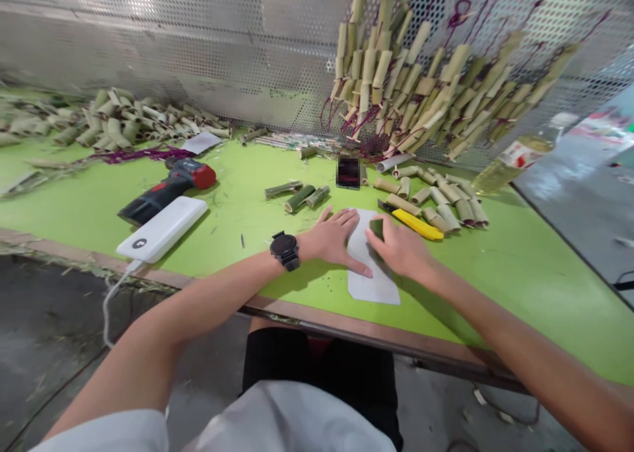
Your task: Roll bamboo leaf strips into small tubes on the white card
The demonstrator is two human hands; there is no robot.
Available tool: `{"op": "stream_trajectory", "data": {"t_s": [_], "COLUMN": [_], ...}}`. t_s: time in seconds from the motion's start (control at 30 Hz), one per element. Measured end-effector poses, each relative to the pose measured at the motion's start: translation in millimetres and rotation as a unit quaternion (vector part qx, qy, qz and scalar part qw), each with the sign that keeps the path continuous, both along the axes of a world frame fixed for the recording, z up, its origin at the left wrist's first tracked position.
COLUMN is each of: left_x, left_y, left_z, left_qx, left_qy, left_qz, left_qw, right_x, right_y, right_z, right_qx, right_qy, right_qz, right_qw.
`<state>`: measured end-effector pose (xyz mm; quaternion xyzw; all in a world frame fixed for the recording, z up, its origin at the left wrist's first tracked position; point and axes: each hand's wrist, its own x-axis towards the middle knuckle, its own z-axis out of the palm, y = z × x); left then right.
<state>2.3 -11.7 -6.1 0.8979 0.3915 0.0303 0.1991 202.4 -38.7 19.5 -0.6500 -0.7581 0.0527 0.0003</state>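
A pale rectangular sheet (371,289) lies on the green tabletop in front of me; its material is hard to tell. My left hand (337,238) rests on the sheet's left side with fingers spread. In my right hand (400,248) is a short green bamboo piece (376,228), gripped at the sheet's right edge. Just beyond that hand lies a yellow utility knife (419,224), its dark end toward the left. Several cut bamboo pieces (298,199) sit beyond my left hand, and more bamboo tubes (448,197) are grouped to the right behind the knife.
A cordless drill (171,186) and a white power bank (163,229) with a cable lie at left. Behind are a bamboo pile (119,118), a small dark-screened device (348,173), and strung bamboo bundles (411,75) against perforated metal. A bottle of yellowish liquid (520,158) stands tilted-looking at right.
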Motion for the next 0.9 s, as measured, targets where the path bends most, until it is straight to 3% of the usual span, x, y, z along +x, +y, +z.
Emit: {"op": "stream_trajectory", "data": {"t_s": [0.07,0.27,0.43,0.57,0.77,0.9], "left_x": [0,1,1,1,1,3], "left_y": [1,0,1,2,1,-2], "left_z": [0.2,1.1,-0.9,-4.2,-8.2,-7.0], "left_qx": [0.002,-0.01,0.002,0.003,0.027,0.022], "left_qy": [0.003,-0.003,-0.021,-0.022,-0.023,-0.02], "left_qz": [-0.004,0.002,-0.001,0.008,-0.003,0.015], "left_qw": [1.0,1.0,1.0,1.0,0.999,0.999], "right_x": [3,9,-7,-17,-30,-19], "right_y": [-7,2,8,17,-1,1], "right_z": [0.1,-2.1,-5.0,-3.8,-7.0,-5.4], "right_qx": [-0.037,0.031,0.0,0.038,0.009,0.018], "right_qy": [0.029,-0.001,0.061,0.021,0.092,0.052], "right_qz": [0.066,-0.02,0.023,-0.071,-0.043,-0.132], "right_qw": [0.997,0.999,0.998,0.997,0.995,0.99]}}
